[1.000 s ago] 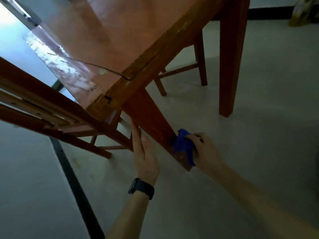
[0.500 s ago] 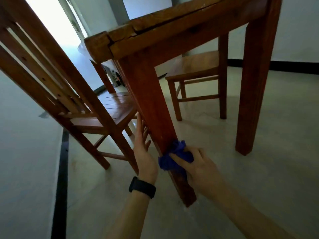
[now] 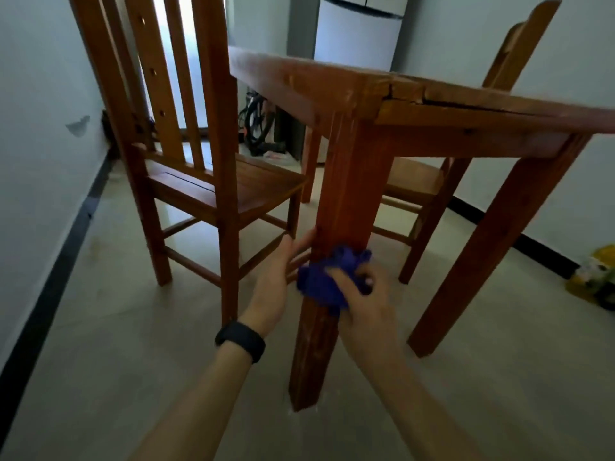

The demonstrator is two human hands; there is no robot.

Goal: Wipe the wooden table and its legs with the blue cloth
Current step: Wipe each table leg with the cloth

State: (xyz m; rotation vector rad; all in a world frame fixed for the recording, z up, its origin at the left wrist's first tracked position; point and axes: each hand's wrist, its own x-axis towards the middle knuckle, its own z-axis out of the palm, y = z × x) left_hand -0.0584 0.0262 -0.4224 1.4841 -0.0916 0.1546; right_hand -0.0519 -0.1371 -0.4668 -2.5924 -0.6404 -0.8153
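The wooden table fills the upper right, seen from low down. Its nearest leg runs down the middle of the view to the floor. My right hand is shut on the crumpled blue cloth and presses it against the lower part of that leg. My left hand, with a black band on the wrist, lies flat with fingers extended against the leg's left side. A second table leg stands to the right.
A wooden chair stands close on the left of the leg, another chair behind the table. A white fridge and dark cables are at the back. A yellow-green object lies at the right wall. Pale tiled floor all around.
The view has dropped and swung level, so the table is now seen from the side. My right hand with the cloth has shifted across the leg's front; the left hand stays on the leg.
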